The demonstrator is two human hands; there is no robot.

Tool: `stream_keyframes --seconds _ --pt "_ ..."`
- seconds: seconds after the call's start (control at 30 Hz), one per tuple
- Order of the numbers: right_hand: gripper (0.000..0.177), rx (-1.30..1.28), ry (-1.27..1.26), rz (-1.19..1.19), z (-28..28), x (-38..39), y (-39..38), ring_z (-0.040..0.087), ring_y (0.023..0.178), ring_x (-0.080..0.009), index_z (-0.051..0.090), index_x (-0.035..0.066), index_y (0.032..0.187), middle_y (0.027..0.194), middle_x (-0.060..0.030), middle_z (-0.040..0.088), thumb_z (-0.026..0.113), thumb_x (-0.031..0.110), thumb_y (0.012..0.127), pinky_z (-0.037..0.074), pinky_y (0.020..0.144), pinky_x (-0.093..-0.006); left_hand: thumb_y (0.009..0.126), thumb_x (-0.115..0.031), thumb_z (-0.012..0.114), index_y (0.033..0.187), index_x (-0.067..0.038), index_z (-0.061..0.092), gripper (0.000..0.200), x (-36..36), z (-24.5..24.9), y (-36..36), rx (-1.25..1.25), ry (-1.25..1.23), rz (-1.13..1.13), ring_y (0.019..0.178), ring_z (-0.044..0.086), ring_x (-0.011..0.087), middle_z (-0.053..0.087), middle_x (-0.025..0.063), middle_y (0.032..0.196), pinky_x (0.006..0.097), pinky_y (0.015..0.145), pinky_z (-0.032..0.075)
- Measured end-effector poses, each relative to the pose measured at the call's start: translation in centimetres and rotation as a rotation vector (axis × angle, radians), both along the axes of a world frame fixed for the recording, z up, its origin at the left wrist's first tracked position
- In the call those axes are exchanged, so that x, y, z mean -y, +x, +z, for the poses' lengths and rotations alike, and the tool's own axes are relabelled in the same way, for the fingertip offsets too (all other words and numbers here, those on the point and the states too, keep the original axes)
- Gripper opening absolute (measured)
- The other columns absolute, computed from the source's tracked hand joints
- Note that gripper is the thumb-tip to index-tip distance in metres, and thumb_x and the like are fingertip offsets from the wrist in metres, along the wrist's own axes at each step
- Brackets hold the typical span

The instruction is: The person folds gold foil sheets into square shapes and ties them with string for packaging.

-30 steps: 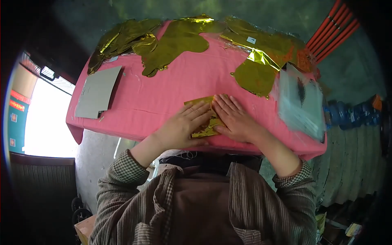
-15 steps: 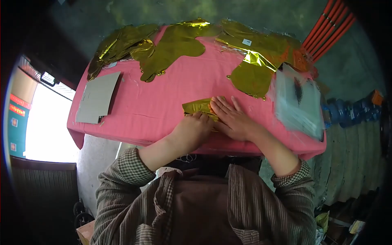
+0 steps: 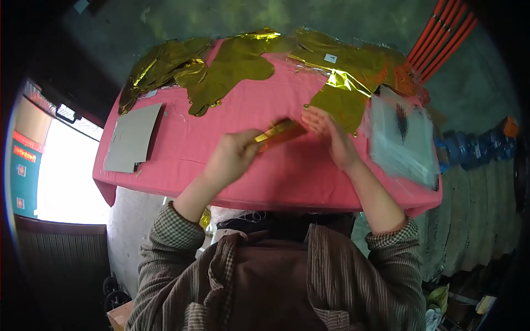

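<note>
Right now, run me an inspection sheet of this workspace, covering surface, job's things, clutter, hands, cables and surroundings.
Surface: pink cloth, slightly creased.
Job's things: gold foil piece, raised off the cloth.
Clutter: flat gold shapes along the far side; grey card at left; clear plastic stack at right.
Hands: left hand grips the foil piece; right hand open beside it.
Cables: thin white strands below the near edge; kind unclear.
Surroundings: red poles, plastic bottles.
</note>
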State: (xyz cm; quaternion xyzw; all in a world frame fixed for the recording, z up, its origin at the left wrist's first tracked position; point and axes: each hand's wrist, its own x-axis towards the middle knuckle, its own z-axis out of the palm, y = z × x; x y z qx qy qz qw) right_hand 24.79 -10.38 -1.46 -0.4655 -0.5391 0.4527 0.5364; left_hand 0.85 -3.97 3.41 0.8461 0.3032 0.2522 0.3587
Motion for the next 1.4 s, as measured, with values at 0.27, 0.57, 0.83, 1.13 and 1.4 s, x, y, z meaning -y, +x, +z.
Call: stream_keyframes --seconds 0.27,0.57,0.83,1.13,1.4 --pt "0.029 -0.424 -0.289 0.126 1.1 -1.9 -1.6 0.056 0.089 -0.0116 0.054 0.001 0.105 0.096 -0.0041 0.06 0.056 0.021 0.084 0.04 0.084 -0.024 0.084 -0.009 0.054 0.095 0.001 0.058 0.015 -3.4 -3.6 0.7 0.668 -1.047 0.137 0.075 0.06 0.0142 0.062 0.0079 0.088 0.0258 0.067 0.05" --pt "0.019 -0.379 -0.224 0.022 -1.0 -3.2 -2.1 0.054 0.082 -0.007 0.061 0.002 0.093 0.088 -0.0017 0.062 0.062 0.016 0.08 0.04 0.078 -0.0221 0.085 -0.011 0.053 0.099 0.004 0.055 0.02 -2.9 -5.1 1.6 0.661 -1.262 0.121 0.081 0.062 0.0186 0.061 0.0124 0.094 0.0302 0.073 0.053" --pt "0.012 -0.396 -0.247 0.021 -1.6 -3.1 -1.1 0.054 0.075 -0.0062 0.063 0.002 0.085 0.08 -0.0017 0.062 0.064 0.013 0.078 0.041 0.074 -0.0211 0.083 -0.009 0.056 0.098 0.0 0.055 0.018 -4.3 -5.1 1.4 0.685 -1.065 0.074 0.078 0.06 0.0114 0.062 0.0065 0.088 0.0249 0.069 0.05" --pt "0.008 -0.303 -0.195 -0.057 -1.3 -3.0 -0.9 0.055 0.071 -0.008 0.061 0.003 0.083 0.077 -0.0013 0.062 0.063 0.01 0.078 0.042 0.07 -0.0222 0.082 -0.014 0.06 0.085 -0.003 0.058 0.012 -5.7 -5.0 1.2 0.53 -0.724 0.131 0.065 0.055 0.0066 0.06 0.0006 0.075 0.0198 0.059 0.045" --pt "0.011 -0.347 -0.138 -0.061 -1.7 -3.1 -0.5 0.055 0.076 -0.0072 0.062 0.001 0.088 0.083 -0.0024 0.062 0.062 0.008 0.079 0.043 0.074 -0.0213 0.083 -0.018 0.06 0.083 -0.003 0.059 0.015 -3.7 -3.8 -0.6 0.256 -0.913 0.033 0.059 0.059 0.0103 0.061 0.0049 0.072 0.0194 0.05 0.048"
